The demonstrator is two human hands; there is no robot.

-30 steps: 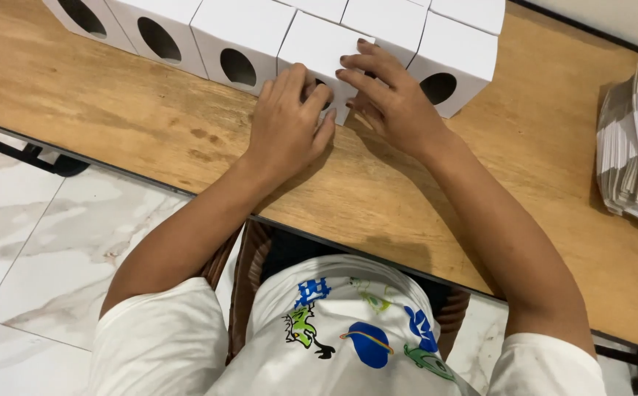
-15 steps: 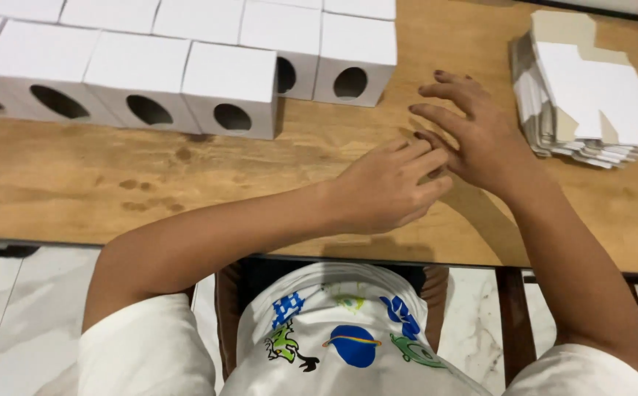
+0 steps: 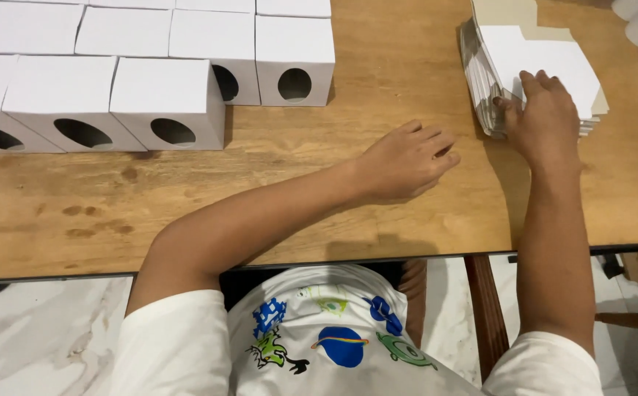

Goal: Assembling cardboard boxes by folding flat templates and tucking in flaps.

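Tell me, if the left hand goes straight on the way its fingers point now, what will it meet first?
Probably the stack of flat white cartons. The left hand points right and slightly away across bare wooden table, towards the stack's near edge, where the right hand rests.

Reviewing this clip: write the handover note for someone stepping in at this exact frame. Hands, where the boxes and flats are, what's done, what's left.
Right hand: resting on the stack of flat white box blanks at the right of the wooden table, thumb at the stack's near-left edge; nothing lifted.
Left hand: palm down on bare table, holding nothing.
Done: folded white boxes with round holes stand in rows at the far left, touching side by side.
Left: the stack of blanks looks thick, so many remain unfolded; no blank is in hand or half folded.
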